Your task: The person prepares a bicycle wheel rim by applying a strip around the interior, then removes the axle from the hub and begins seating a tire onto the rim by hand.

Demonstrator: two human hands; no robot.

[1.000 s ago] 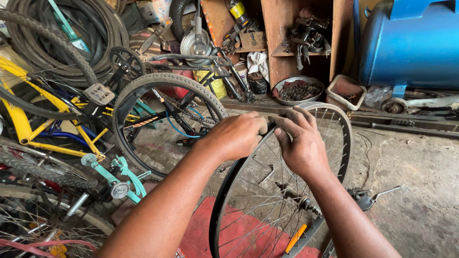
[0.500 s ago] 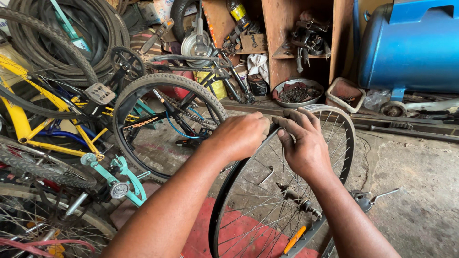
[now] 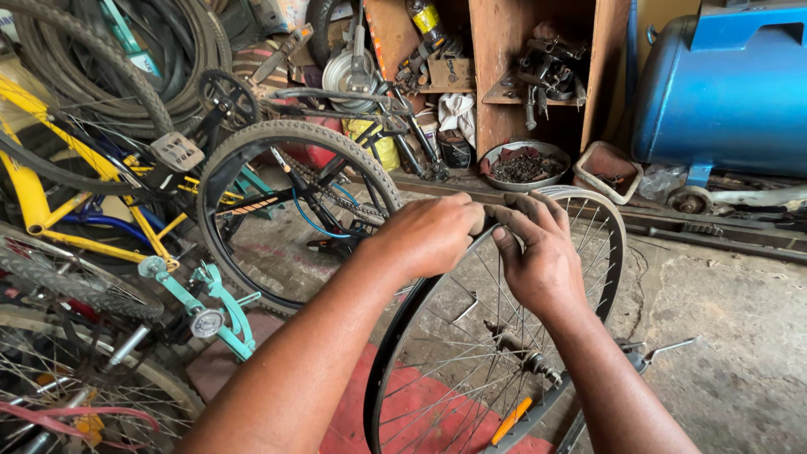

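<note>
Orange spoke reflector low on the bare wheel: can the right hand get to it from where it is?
Probably yes. The right hand is at the rim's top; the orange reflector sits low between open spokes on that side, nothing covering it.

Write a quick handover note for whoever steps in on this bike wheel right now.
Left hand: gripping the top of the wheel rim, over a black strip lying along the rim's left side.
Right hand: fingers pinching the rim top beside the left hand.
Wheel stands upright, its hub below the hands.
Done: black strip covers the left side.
Left: right side shows bare metal.
</note>
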